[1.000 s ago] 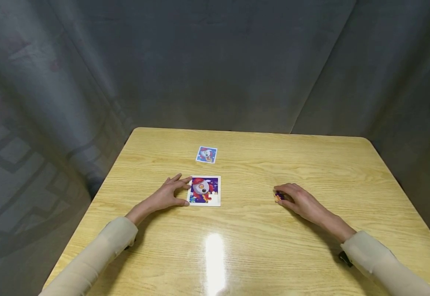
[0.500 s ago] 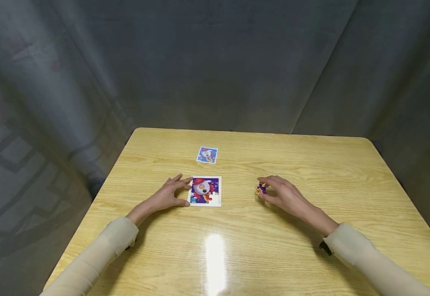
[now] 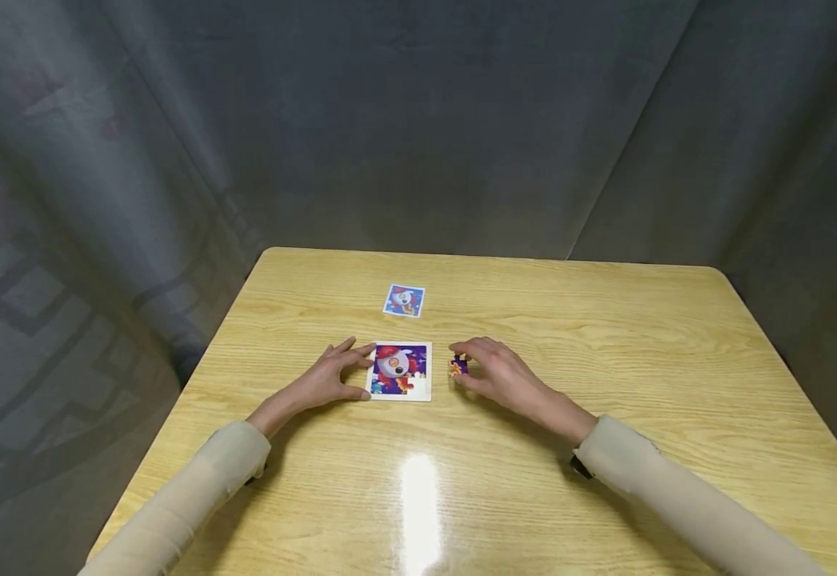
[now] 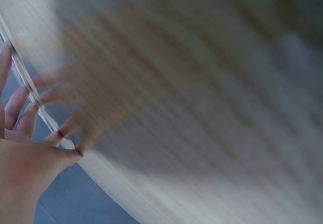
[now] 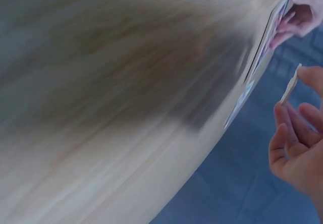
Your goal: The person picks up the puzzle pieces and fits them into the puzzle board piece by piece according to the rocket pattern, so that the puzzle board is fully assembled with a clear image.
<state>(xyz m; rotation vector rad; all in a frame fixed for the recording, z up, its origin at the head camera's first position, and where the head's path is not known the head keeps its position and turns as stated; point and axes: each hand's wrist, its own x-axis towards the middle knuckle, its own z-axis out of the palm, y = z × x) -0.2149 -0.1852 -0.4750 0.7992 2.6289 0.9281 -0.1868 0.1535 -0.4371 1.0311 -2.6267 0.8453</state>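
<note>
A square jigsaw puzzle board (image 3: 393, 366) with a white border lies flat on the table, its picture a rocket on purple. At its lower right, a gap shows bare white backing. Along the board's left edge, the spread fingers and thumb of my left hand (image 3: 326, 379) touch the border. My right hand (image 3: 506, 379) pinches a purple and orange jigsaw puzzle piece (image 3: 458, 367) between thumb and fingers, just right of the board and apart from it. Seen edge-on in the right wrist view, the piece (image 5: 291, 85) is thin and raised off the table.
Beyond the board lies a small printed card (image 3: 404, 301) with a similar rocket picture. The wooden table (image 3: 606, 312) reflects a bright light near its front. Grey curtains (image 3: 418, 128) hang behind and at both sides.
My right hand has carried the puzzle piece leftward across the table, close to the board's right edge. My left hand has stayed at the board's left edge.
</note>
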